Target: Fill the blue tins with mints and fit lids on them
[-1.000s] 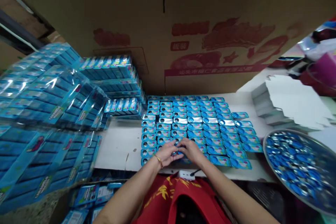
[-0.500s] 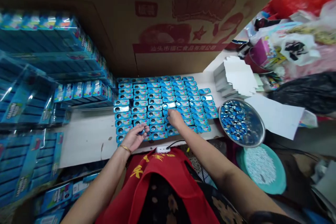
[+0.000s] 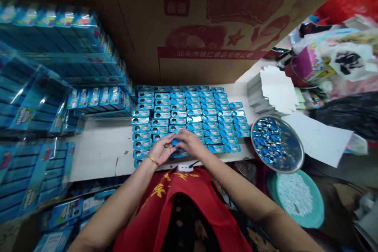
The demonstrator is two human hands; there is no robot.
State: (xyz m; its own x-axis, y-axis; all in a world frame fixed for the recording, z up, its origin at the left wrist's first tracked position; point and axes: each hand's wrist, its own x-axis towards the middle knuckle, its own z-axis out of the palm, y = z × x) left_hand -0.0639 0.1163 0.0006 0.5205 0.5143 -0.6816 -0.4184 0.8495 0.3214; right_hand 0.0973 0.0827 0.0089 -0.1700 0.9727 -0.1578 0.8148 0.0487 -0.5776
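Rows of small blue boxes [image 3: 195, 112] with round windows lie on the white table [image 3: 103, 149]. My left hand [image 3: 162, 149], with a gold bracelet at the wrist, is palm up over the near rows, its fingers curled round small round pieces. A blue round piece [image 3: 175, 141] sits between both hands. My right hand [image 3: 190, 142] meets the left one and pinches that blue piece with its fingertips. Some windows in the left columns look dark, while those further right show blue discs.
A metal bowl [image 3: 297, 147] of blue and silver pieces stands right, above a green basin [image 3: 317, 204] of white bits. White cartons [image 3: 276, 90] lie behind. Packed blue boxes [image 3: 97, 98] are stacked left; a large cardboard box [image 3: 203, 67] stands at the back.
My right hand has moved left and down from the middle rows to my left hand. My left hand has shifted slightly right. The whole view has shifted a little.
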